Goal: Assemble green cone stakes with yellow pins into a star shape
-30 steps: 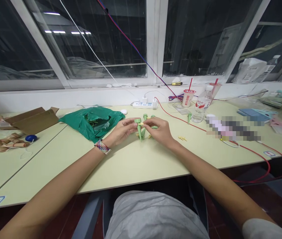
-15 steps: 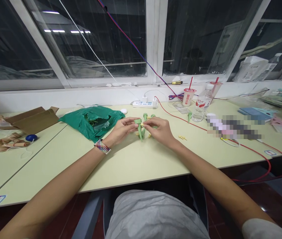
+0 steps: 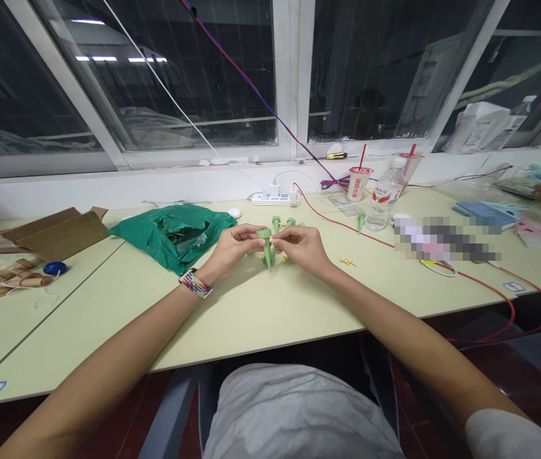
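Green bag [image 3: 177, 234] gapes, contents unclear. My left hand [image 3: 232, 250] and right hand [image 3: 301, 247] both pinch one green cone [image 3: 266, 245] above the pale table [image 3: 270, 306], dark windows [image 3: 155, 76] behind.

Pale yellow table [image 3: 260, 312] carries green bag [image 3: 177, 233] and cardboard box [image 3: 55, 228] toward far-left edge, power strip [image 3: 274, 199] at far edge.

Both forearms are bare up from the fingers [image 3: 246, 237]. Behind the left hand [image 3: 232, 248], a beaded band of many colours [image 3: 195, 284] circles the wrist. A white short sleeve [image 3: 513, 433] covers the right upper arm; the lap wears pale grey cloth [image 3: 294, 414].
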{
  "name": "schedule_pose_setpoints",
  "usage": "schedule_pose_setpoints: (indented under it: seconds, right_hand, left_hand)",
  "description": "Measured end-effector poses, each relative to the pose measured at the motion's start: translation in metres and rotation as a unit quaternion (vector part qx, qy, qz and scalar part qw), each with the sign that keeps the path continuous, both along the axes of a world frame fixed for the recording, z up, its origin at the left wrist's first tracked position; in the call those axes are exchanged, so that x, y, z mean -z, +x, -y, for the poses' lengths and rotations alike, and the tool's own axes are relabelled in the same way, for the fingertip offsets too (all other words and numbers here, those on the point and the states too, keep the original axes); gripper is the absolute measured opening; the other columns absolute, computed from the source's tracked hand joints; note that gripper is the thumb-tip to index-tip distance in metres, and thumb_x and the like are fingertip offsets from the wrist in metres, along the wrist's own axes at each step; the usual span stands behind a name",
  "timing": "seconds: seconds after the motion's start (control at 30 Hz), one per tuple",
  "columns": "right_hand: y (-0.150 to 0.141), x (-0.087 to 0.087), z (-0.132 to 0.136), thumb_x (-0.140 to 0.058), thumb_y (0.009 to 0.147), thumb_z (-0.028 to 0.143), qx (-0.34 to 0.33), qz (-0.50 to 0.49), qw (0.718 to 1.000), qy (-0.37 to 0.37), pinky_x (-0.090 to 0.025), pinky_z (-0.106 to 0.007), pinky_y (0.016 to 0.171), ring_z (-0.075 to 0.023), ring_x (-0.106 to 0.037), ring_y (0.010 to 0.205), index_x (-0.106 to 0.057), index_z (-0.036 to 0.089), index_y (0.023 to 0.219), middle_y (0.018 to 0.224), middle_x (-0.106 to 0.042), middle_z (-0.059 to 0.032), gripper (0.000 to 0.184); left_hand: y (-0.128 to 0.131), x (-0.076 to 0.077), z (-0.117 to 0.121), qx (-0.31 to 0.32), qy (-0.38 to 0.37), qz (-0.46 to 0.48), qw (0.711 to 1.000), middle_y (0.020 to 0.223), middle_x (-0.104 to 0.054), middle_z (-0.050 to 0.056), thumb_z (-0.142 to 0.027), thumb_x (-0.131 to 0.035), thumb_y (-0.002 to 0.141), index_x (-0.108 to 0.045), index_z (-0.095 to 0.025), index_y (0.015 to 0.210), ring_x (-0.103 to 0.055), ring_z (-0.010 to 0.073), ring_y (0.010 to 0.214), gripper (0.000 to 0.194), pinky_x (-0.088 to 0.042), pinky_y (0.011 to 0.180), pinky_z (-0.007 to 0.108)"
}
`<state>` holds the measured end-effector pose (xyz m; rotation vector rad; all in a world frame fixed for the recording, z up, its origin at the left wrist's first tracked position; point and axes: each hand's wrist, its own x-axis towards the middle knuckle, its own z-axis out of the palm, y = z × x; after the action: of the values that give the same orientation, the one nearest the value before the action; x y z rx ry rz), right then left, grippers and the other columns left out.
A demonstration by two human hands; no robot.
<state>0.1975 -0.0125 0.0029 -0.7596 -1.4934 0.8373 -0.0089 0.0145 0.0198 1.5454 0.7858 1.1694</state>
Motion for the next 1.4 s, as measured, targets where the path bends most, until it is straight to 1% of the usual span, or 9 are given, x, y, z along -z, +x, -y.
schedule_pose_setpoints:
  seconds: [0.13,0.27,0.4,0.67,0.83,1.0,1.2,1.33,1.4]
  right_hand:
    - [0.001,-0.003,0.0,-0.082,0.079,0.042,-0.013,-0.013,1.0,-0.016,-0.063,-0.036,0.07,-0.0209,-0.076,0.07,-0.078,0.02,0.083,0.077,-0.078,-0.0042,0.023]
    - [0.002,-0.009,0.004,-0.083,0.079,0.045,-0.028,-0.025,0.999,-0.008,-0.064,-0.034,0.073,-0.0192,-0.075,0.072,-0.078,0.02,0.086,0.08,-0.078,-0.0038,0.026]
    - [0.001,-0.011,0.007,-0.082,0.08,0.041,-0.017,-0.015,1.0,0.008,-0.064,-0.033,0.074,-0.0195,-0.076,0.075,-0.078,0.021,0.086,0.082,-0.078,-0.0036,0.022]
    - [0.004,-0.001,-0.001,-0.08,0.081,0.031,0.029,0.025,0.998,0.045,-0.062,-0.033,0.072,-0.0205,-0.076,0.076,-0.081,0.02,0.081,0.083,-0.08,-0.0041,0.011]
    - [0.006,-0.006,-0.001,-0.081,0.077,0.031,-0.001,0.007,1.0,-0.016,-0.061,-0.032,0.064,-0.0196,-0.074,0.065,-0.079,0.019,0.078,0.07,-0.076,-0.003,0.013]
    - [0.007,-0.007,-0.003,-0.086,0.073,0.039,-0.017,-0.005,0.999,-0.047,-0.064,-0.034,0.066,-0.0196,-0.074,0.065,-0.078,0.018,0.077,0.072,-0.076,-0.0035,0.023]
    - [0.006,-0.011,-0.003,-0.09,0.071,0.045,-0.06,-0.008,0.997,-0.058,-0.064,-0.033,0.071,-0.0186,-0.074,0.068,-0.076,0.017,0.08,0.074,-0.075,-0.0035,0.033]
    - [0.033,-0.025,0.007,-0.075,0.086,0.047,-0.083,0.064,0.991,-0.081,-0.059,-0.03,0.061,-0.0176,-0.071,0.068,-0.074,0.018,0.1,0.083,-0.076,-0.0038,0.032]
    - [0.061,-0.032,0.013,-0.067,0.092,0.045,-0.03,0.166,0.981,-0.092,-0.054,-0.028,0.057,-0.0168,-0.068,0.064,-0.073,0.019,0.105,0.079,-0.074,-0.0029,0.029]
  left_hand:
    - [0.0,-0.004,0.0,-0.005,0.024,-0.004,1.0,0.078,-0.074,0.004,-0.035,-0.098,0.068,-0.082,-0.019,0.099,-0.068,0.017,0.069,0.039,-0.056,0.067,0.029]
    - [0.002,-0.012,0.004,0.007,0.017,0.018,1.0,0.083,-0.076,0.005,-0.034,-0.099,0.066,-0.08,-0.019,0.101,-0.071,0.019,0.072,0.043,-0.058,0.069,0.031]
    - [0.005,-0.015,0.007,0.02,-0.025,0.039,0.999,0.082,-0.078,0.007,-0.032,-0.101,0.062,-0.079,-0.018,0.1,-0.074,0.0213,0.073,0.045,-0.061,0.069,0.032]
    - [0.01,-0.01,0.009,0.047,-0.084,0.047,0.994,0.086,-0.08,0.009,-0.032,-0.101,0.061,-0.078,-0.015,0.094,-0.077,0.0217,0.077,0.043,-0.063,0.072,0.031]
    - [0.01,-0.006,0.007,0.029,-0.07,0.047,0.996,0.083,-0.08,0.007,-0.028,-0.102,0.057,-0.079,-0.016,0.096,-0.075,0.0198,0.075,0.047,-0.062,0.073,0.03]
    - [0.011,-0.003,0.005,0.015,-0.06,0.044,0.997,0.08,-0.078,0.005,-0.025,-0.102,0.057,-0.078,-0.015,0.096,-0.073,0.0182,0.071,0.047,-0.062,0.074,0.032]
    - [0.01,-0.01,0.01,0.043,-0.06,0.047,0.996,0.082,-0.076,0.005,-0.027,-0.099,0.063,-0.077,-0.015,0.098,-0.071,0.0173,0.074,0.043,-0.059,0.07,0.028]
    - [0.008,-0.013,0.012,0.048,-0.066,0.054,0.995,0.08,-0.068,0.001,-0.03,-0.094,0.074,-0.074,-0.017,0.109,-0.071,0.0168,0.076,0.042,-0.061,0.069,0.028]
    - [0.007,-0.013,0.012,0.055,-0.085,0.065,0.993,0.077,-0.065,-0.001,-0.032,-0.09,0.077,-0.071,-0.018,0.112,-0.072,0.019,0.074,0.042,-0.062,0.068,0.032]
